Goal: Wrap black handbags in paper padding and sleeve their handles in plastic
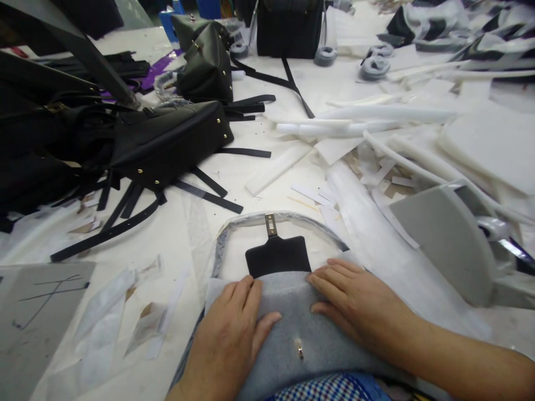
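Resting the left hand (229, 328) palm down, fingers together and thumb spread, on the upper edge of a soft grey film-covered bag (295, 312), close in front of the body. Likewise resting the right hand (355, 301) on that edge farther right, fingers slightly bent, thumb apart below. Cannot tell, from above, about any grip on the edge by either hand. Between and below the hands, can see a small gold metal clasp (300, 349) on the grey front. Past the edge, can see a flat black tab (279, 257) ending in a slotted gold metal plate (271, 224), inside an arched, plastic-wrapped handle (220, 250). Farther right, can make out a long white padding sheet (376, 245) beside a grey wedge-shaped object (438, 239). Farther left, can make out a black gold-studded handbag (171, 142) near loose black straps (96, 242) on the white tabletop (246, 172).
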A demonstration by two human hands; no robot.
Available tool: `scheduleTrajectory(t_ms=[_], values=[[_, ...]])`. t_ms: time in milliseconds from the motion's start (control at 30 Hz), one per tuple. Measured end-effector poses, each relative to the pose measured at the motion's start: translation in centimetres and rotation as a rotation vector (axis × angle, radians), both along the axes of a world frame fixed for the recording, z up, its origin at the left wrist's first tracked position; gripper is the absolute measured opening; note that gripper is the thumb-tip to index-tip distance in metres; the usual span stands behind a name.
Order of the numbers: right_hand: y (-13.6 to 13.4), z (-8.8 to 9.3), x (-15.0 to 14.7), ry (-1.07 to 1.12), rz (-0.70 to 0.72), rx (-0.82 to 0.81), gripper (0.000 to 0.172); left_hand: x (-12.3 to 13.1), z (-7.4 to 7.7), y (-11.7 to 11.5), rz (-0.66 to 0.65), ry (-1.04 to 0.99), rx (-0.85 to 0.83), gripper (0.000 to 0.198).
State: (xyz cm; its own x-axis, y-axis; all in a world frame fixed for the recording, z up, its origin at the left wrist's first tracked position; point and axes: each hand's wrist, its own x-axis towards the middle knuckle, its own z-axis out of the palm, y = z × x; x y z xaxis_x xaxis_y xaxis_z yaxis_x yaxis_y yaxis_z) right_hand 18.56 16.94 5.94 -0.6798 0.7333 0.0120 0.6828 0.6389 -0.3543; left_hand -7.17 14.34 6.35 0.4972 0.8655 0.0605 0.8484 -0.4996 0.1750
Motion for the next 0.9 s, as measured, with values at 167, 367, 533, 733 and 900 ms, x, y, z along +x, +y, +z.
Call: scheduleTrajectory(t_ms=[167,367,533,733,900], values=[[0.7,1.7,0.0,0.000,-0.009,-0.171,0.021,-0.5,1.0,0.5,-0.023,-0.030,-0.114,0.039],[-0.1,2.2,0.5,0.093,0.028,-0.133,0.017,-1.4,1.1,-0.5,-0.059,-0.091,-0.043,0.037],[0.2,2.9,0.5,0.118,0.032,-0.240,0.016,-1.4,1.7,-0.4,-0.066,-0.101,-0.131,0.032],[1.2,1.5,0.3,0.027,-0.006,-0.265,0.024,-1.2,1.2,0.7,-0.054,-0.040,-0.244,0.029],[1.1,0.9,0.2,0.013,0.047,-0.136,0.017,-1.5,1.1,0.8,-0.093,-0.042,-0.235,0.033]])
